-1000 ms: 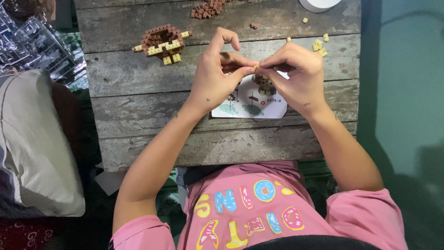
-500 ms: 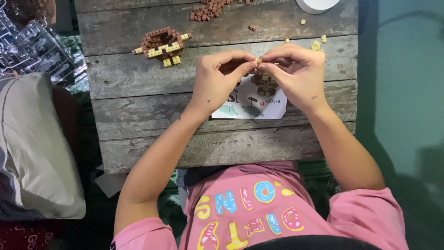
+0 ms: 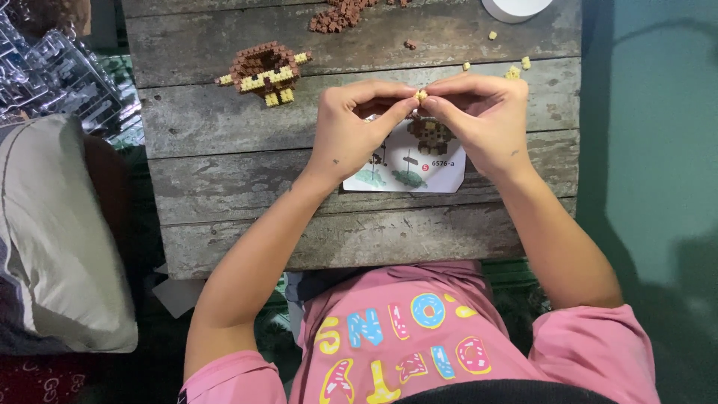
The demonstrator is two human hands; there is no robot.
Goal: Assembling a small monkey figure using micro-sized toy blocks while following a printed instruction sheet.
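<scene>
- Both hands met over the weathered wooden tabletop (image 3: 224,150), fingertips pinched together on a tiny yellow brick (image 3: 422,95) held between them.
- The left hand (image 3: 351,131) had its grip closed, thumb and forefinger clamped on the brick from its side.
- The right hand (image 3: 482,123) was likewise pinched shut on the same piece, or on a second one pressed against it; the two could not be told apart.
- The step in hand looked like joining or seating one small brick onto another, done in the air just above the instruction sheet (image 3: 407,168).
- That sheet lay flat on the tabletop beneath the hands, partly covered by them, showing a picture of a brown figure.
- A half-built brown and yellow model (image 3: 263,71) sat well apart, on the plank beyond the left hand.
- A heap of loose brown bricks (image 3: 340,15) lay at the far edge, cut off by the frame.
- A few loose yellow bricks (image 3: 513,72) lay scattered just beyond the right hand.
- By my judgement, the next move called for a firm, square press with fine alignment, since the piece was very small.
- The brick's studs and its exact shape were too small to make out.
- A white round object (image 3: 516,7) was cut off at the top edge, so its kind stayed unclear.
</scene>
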